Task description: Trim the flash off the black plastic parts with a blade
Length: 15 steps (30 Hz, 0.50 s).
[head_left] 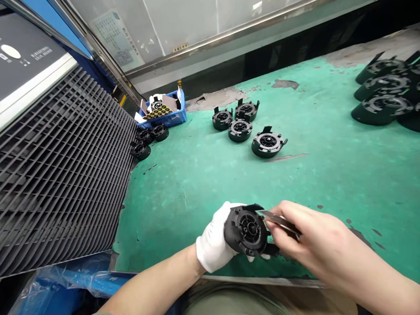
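My left hand (216, 240), in a white glove, is wrapped round a black round plastic part (249, 230) near the front edge of the green table. The part's ribbed face is turned up, with tabs sticking out at its rim. My bare right hand (302, 228) grips a flat knife-like tool (283, 222), its blade tip at the upper right rim of the part. Beyond my hands, several similar round parts (240, 130) stand on the green surface, one of them (268, 142) apart from the rest.
A blue bin (176, 116) with parts stands at the back left, round parts (141, 150) beside it. A slatted grey unit (59, 172) borders the left side. Stacked black parts (382, 108) occupy the far right. Plastic-covered blue containers (52, 291) sit at the lower left.
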Tool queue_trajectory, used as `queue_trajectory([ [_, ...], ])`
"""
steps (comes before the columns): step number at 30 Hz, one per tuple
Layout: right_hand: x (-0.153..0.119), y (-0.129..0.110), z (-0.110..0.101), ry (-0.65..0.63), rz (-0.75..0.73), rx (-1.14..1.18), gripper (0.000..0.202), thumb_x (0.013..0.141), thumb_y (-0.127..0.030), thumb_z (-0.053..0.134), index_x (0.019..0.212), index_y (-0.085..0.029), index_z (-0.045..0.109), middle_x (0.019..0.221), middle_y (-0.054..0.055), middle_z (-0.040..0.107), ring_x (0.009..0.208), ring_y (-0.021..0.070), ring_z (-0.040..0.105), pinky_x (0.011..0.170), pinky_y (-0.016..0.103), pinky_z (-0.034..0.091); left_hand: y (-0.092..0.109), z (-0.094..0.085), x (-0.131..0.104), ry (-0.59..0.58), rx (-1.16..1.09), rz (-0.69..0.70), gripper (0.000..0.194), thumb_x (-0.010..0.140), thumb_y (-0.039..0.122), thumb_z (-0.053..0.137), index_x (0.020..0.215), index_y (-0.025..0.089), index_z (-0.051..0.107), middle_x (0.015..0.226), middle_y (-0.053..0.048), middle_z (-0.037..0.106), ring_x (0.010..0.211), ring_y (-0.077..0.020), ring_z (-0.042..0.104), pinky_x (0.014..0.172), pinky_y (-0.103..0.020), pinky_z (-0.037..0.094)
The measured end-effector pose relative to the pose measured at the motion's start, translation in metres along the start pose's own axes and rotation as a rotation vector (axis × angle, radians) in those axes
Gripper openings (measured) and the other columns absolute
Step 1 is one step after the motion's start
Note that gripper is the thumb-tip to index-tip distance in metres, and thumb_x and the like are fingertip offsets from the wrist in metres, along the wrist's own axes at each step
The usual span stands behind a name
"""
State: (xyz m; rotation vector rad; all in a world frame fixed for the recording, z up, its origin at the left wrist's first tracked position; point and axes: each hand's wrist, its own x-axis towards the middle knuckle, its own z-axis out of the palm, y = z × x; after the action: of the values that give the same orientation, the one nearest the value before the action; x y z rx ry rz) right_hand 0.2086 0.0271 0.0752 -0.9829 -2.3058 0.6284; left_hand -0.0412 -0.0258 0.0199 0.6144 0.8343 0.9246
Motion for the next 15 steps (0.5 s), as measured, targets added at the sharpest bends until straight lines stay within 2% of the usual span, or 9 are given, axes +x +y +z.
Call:
queue_trajectory([
  [1, 0.001, -0.001, -0.004, 0.017, 0.018, 0.016, 0.017, 0.119, -0.026, 0.061, 0.104, -0.031, 0.065, 0.079, -0.007, 0.073, 0.054, 0.0141, 0.06, 0.054, 0.03, 0.046, -0.004, -0.003, 0.003, -0.058, -0.094, -0.054, 0.102, 0.109, 0.11, 0.062, 0.126, 0.013, 0.091, 0.094, -0.015, 0.09, 0.075, -0.0298, 0.083, 0.066, -0.036, 0.064],
  [3, 0.002, -0.001, -0.01, 0.049, 0.048, 0.026, 0.018, 0.119, -0.028, 0.064, 0.101, -0.032, 0.066, 0.077, -0.007, 0.072, 0.052, 0.014, 0.058, 0.051, 0.029, 0.046, -0.011, -0.009, 0.009, -0.145, -0.242, -0.123, 0.108, 0.105, 0.113, 0.063, 0.128, 0.011, 0.091, 0.106, -0.02, 0.094, 0.072, -0.031, 0.085, 0.057, -0.034, 0.061],
  [7, -0.001, 0.002, -0.018, 0.062, 0.051, 0.049, 0.02, 0.119, -0.03, 0.068, 0.1, -0.032, 0.067, 0.077, -0.007, 0.074, 0.052, 0.0145, 0.062, 0.05, 0.028, 0.05, -0.012, -0.016, 0.012, -0.274, -0.455, -0.149, 0.094, 0.111, 0.1, 0.07, 0.143, 0.014, 0.089, 0.142, -0.024, 0.095, 0.083, -0.0336, 0.094, 0.053, -0.03, 0.06],
  [12, -0.006, 0.001, -0.02, 0.033, 0.002, 0.098, 0.02, 0.126, -0.03, 0.067, 0.106, -0.032, 0.07, 0.082, -0.007, 0.077, 0.056, 0.0128, 0.069, 0.051, 0.025, 0.052, -0.01, -0.018, 0.009, -0.335, -0.514, -0.164, 0.09, 0.109, 0.098, 0.077, 0.147, 0.018, 0.089, 0.145, -0.021, 0.094, 0.085, -0.0352, 0.096, 0.052, -0.031, 0.06],
  [15, -0.004, -0.002, -0.022, -0.007, -0.11, 0.119, 0.013, 0.131, -0.032, 0.065, 0.127, -0.032, 0.077, 0.097, -0.004, 0.085, 0.072, 0.0144, 0.081, 0.062, 0.024, 0.059, -0.012, -0.021, 0.007, -0.313, -0.508, -0.187, 0.09, 0.111, 0.098, 0.072, 0.145, 0.017, 0.088, 0.131, -0.02, 0.096, 0.078, -0.0343, 0.093, 0.057, -0.033, 0.06],
])
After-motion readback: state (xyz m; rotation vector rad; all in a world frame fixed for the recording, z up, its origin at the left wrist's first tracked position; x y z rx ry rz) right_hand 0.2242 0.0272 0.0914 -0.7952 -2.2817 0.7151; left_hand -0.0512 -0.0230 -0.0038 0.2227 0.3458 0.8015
